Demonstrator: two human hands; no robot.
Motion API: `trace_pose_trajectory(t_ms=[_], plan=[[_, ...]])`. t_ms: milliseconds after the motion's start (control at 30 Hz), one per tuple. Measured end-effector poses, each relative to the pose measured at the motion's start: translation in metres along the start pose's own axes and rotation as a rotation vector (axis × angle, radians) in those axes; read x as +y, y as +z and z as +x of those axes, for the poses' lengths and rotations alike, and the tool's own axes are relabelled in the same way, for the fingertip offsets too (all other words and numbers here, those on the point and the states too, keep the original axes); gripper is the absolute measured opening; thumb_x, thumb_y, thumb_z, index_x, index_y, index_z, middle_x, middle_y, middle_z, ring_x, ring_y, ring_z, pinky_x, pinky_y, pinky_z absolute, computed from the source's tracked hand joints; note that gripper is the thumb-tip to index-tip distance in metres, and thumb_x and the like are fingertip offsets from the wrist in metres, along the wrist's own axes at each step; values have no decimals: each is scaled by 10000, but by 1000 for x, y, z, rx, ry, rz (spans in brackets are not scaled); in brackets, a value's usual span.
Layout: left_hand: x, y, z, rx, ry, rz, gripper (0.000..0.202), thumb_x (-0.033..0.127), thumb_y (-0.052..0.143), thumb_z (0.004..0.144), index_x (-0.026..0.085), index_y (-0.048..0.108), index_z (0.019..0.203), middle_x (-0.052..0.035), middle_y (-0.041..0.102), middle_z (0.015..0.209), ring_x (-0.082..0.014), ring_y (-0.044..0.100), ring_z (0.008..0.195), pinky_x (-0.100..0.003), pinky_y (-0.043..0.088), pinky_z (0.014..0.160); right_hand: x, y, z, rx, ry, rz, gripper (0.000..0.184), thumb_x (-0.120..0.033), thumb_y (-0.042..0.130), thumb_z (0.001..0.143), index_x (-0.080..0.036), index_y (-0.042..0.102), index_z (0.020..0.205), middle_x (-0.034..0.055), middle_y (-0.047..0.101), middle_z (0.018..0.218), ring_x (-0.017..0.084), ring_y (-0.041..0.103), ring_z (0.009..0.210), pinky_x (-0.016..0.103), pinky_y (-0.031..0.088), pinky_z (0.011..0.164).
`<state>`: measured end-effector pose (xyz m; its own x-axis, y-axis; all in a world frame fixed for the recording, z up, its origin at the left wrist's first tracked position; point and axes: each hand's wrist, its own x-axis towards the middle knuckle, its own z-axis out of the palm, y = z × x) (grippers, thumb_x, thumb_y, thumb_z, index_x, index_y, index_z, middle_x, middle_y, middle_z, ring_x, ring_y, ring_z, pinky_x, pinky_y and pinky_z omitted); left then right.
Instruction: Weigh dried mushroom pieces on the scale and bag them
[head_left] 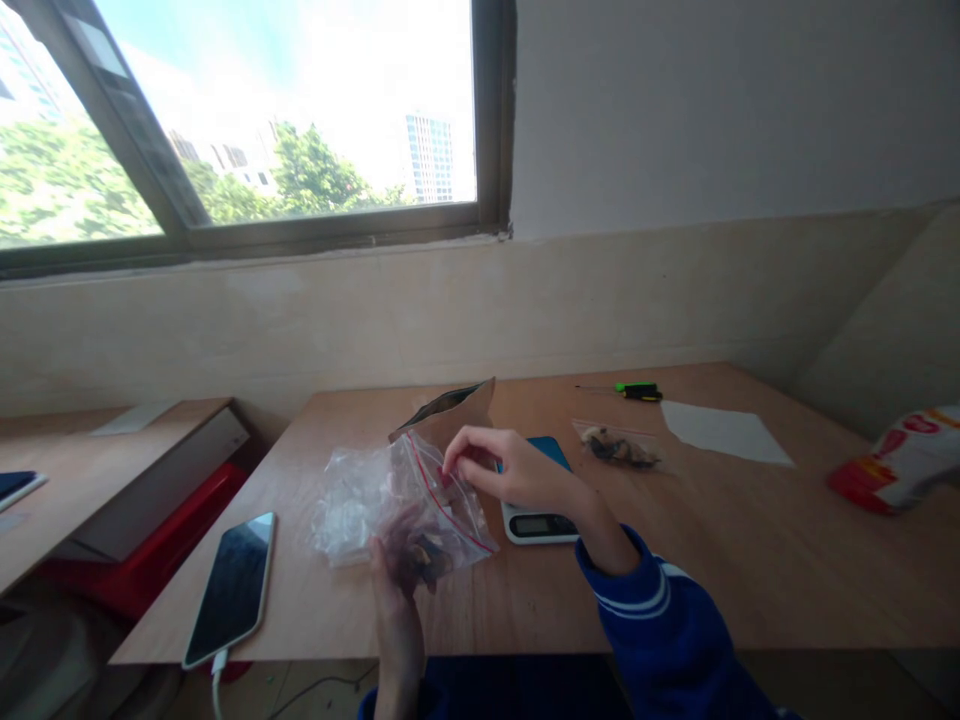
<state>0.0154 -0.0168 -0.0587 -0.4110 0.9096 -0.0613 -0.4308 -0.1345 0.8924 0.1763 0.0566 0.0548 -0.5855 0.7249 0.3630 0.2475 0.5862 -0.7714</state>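
Observation:
My left hand (397, 600) comes up from the table's near edge, its fingers closed inside or under a clear zip bag (439, 515) with a red seal line and dark dried pieces in it. My right hand (510, 468) pinches the bag's upper edge at the seal. Behind the bag stands an open brown paper pouch (450, 410). A small kitchen scale (538, 520) with a blue top lies just right of the bag, partly under my right wrist.
A pile of empty clear bags (349, 500) lies left of the held bag. A phone (232, 585) on a cable lies at the front left. Another filled bag (619, 447), a green screwdriver (637, 391), white paper (724, 430) and a red-white packet (896, 460) sit to the right.

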Motion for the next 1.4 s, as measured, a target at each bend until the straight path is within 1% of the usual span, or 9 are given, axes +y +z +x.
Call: trace_pose_trajectory(t_ms=[167,267,333,433,533,733,933,1133,1400], plan=[[-6,4,1,-61,26,54,650,702,518,762,203,629,1162,-88,705,1034,-188,627,786,-228,424,472,3,16,-12,-297,77,-84,133,-152,539,886,-129,668,910,41,680,864,141,611,775,224,440,665],[-15,4,5,-34,26,146,687,738,509,737,185,643,1121,-90,714,986,-191,632,763,-259,476,541,12,26,-12,-332,142,-84,118,-232,640,853,-139,680,913,34,693,858,147,626,769,221,446,656],[-20,3,7,31,51,197,676,752,525,712,181,666,1046,-91,712,999,-212,644,866,-303,522,711,15,33,-13,-359,123,-39,132,-232,670,834,-163,681,946,19,700,888,141,634,795,216,457,694],[-22,4,9,54,114,210,651,749,524,716,204,664,1044,-90,675,1156,-245,580,1139,-368,434,1006,15,41,-15,-349,86,9,168,-169,662,829,-190,679,995,12,699,984,138,637,870,218,465,772],[-18,5,10,-12,152,211,653,747,500,734,214,649,1082,-94,643,1234,-256,537,1221,-403,362,1087,17,45,-16,-303,89,52,194,-175,678,814,-198,678,1006,12,693,1027,144,637,915,227,468,810],[-14,4,11,-53,150,233,676,740,474,756,203,625,1137,-116,624,1267,-276,506,1260,-431,353,1091,27,48,-17,-248,123,163,205,-356,602,881,-195,678,982,15,699,925,132,639,807,245,502,741],[-15,3,9,-116,132,222,666,711,483,778,206,609,1193,-107,615,1289,-273,449,1321,-427,345,1104,29,54,-18,-232,110,160,237,-342,659,838,-210,678,1034,19,697,994,147,643,860,254,504,777],[-12,0,10,-64,95,219,735,739,479,759,193,580,1240,-112,567,1352,-273,392,1362,-423,241,1158,27,57,-17,-196,153,167,188,-257,640,842,-179,677,1008,40,701,971,157,650,837,272,509,754],[3,-7,9,-21,115,116,557,570,386,910,249,508,1347,-51,688,1152,-193,614,1089,-332,458,955,23,42,-20,-70,233,301,215,-262,626,836,-142,655,1013,51,704,899,153,659,810,266,523,735]])
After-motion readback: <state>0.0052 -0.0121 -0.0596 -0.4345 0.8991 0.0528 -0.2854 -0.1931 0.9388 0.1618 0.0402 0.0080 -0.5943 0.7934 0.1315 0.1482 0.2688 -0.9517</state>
